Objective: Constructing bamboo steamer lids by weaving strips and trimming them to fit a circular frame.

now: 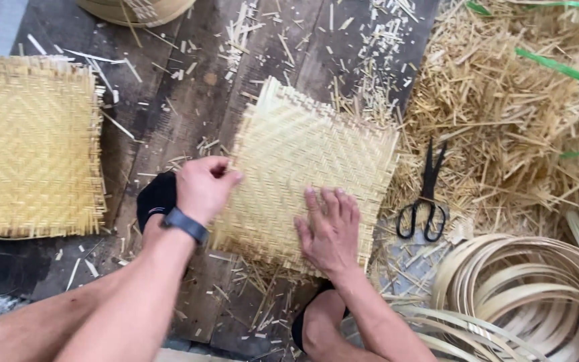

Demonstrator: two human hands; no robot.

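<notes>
No packages, labels, signs or screens appear anywhere in this view.
</notes>
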